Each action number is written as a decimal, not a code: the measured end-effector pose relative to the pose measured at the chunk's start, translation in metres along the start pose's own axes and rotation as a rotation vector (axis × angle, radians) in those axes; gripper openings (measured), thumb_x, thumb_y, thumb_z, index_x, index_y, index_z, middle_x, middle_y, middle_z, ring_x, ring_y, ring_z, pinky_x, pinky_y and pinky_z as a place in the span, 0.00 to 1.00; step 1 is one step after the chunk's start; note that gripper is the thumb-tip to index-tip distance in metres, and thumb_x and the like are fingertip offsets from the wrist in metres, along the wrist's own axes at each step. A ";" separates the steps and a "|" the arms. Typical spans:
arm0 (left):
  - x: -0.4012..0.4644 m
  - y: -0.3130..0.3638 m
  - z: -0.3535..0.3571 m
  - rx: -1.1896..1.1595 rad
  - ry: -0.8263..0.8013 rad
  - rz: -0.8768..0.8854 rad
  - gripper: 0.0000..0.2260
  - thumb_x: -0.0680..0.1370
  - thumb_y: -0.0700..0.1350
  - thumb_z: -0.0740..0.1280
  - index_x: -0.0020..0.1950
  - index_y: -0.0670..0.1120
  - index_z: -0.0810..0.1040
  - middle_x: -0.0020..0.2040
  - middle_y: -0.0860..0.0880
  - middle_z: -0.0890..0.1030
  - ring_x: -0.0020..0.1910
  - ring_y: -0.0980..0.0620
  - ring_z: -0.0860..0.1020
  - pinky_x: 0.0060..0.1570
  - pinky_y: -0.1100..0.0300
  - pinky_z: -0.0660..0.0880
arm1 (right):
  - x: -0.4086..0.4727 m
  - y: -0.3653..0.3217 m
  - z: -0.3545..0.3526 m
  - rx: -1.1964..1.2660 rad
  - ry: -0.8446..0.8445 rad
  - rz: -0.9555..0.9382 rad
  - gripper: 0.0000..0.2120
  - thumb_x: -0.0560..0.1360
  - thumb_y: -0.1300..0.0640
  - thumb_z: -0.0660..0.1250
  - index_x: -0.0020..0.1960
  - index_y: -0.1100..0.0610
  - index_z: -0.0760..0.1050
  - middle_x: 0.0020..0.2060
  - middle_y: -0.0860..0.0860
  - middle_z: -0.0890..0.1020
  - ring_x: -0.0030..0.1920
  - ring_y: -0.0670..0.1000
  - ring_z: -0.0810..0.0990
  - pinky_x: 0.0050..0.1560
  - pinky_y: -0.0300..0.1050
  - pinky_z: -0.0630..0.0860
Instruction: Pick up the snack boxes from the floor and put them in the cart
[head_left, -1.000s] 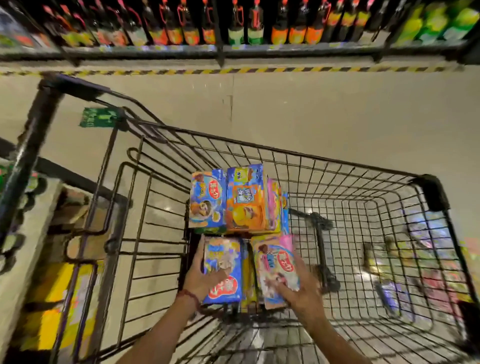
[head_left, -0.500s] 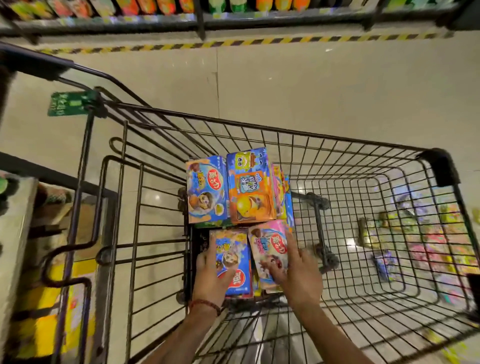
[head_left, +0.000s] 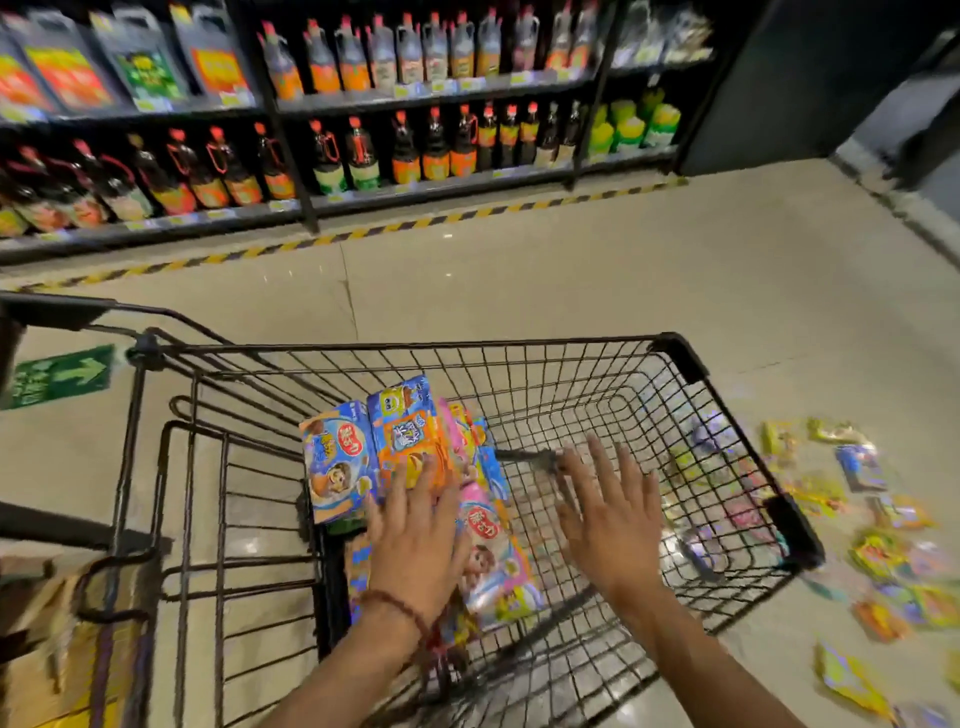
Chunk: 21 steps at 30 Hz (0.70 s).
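Several colourful snack boxes (head_left: 340, 467) lie stacked at the left end of the black wire cart (head_left: 675, 348). My left hand (head_left: 418, 540) rests flat on top of the nearer boxes, fingers straight, a bead bracelet at the wrist. Over the bare wire bottom of the cart my right hand (head_left: 608, 512) hovers with fingers spread, holding nothing. A pink-and-blue box (head_left: 493, 566) lies between my two hands. More snack boxes (head_left: 883, 561) are scattered on the floor to the right of the cart, blurred.
Shelves of dark bottles (head_left: 363, 150) run along the far side of the aisle behind a yellow-black floor stripe (head_left: 467, 215). A green arrow sticker (head_left: 60, 374) is on the beige floor at left. A cardboard carton (head_left: 47, 649) sits at lower left.
Both hands have let go of the boxes they were setting down. My right hand has moved right, off the boxes. The camera has tilted up and turned right.
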<state>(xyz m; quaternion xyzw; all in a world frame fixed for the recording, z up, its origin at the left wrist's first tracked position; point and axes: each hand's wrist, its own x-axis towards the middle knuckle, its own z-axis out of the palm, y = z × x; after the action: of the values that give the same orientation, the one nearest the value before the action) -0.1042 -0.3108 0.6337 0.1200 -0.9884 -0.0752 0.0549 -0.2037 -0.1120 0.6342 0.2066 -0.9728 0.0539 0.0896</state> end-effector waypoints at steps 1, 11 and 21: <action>0.010 0.013 -0.010 0.013 0.023 0.036 0.26 0.72 0.58 0.55 0.67 0.48 0.65 0.66 0.42 0.75 0.67 0.38 0.65 0.64 0.32 0.59 | 0.000 0.009 -0.012 -0.005 0.020 0.011 0.26 0.77 0.42 0.51 0.73 0.48 0.61 0.71 0.52 0.70 0.72 0.56 0.59 0.70 0.58 0.50; 0.052 0.234 -0.085 0.051 0.215 0.394 0.32 0.64 0.55 0.75 0.65 0.47 0.75 0.67 0.42 0.73 0.69 0.40 0.62 0.59 0.24 0.57 | -0.066 0.163 -0.146 -0.091 0.387 0.259 0.25 0.73 0.44 0.57 0.69 0.48 0.67 0.68 0.54 0.74 0.70 0.60 0.63 0.65 0.66 0.57; 0.013 0.450 -0.099 0.020 0.311 0.637 0.30 0.65 0.55 0.73 0.65 0.47 0.74 0.64 0.42 0.75 0.67 0.41 0.68 0.55 0.23 0.60 | -0.205 0.346 -0.215 -0.259 0.362 0.467 0.25 0.74 0.44 0.56 0.70 0.47 0.64 0.69 0.54 0.72 0.69 0.61 0.64 0.63 0.69 0.62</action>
<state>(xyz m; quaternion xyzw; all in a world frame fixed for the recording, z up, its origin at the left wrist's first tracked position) -0.2072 0.1044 0.8052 -0.1835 -0.9567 -0.0254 0.2243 -0.1295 0.3128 0.7805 -0.0482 -0.9609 -0.0153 0.2721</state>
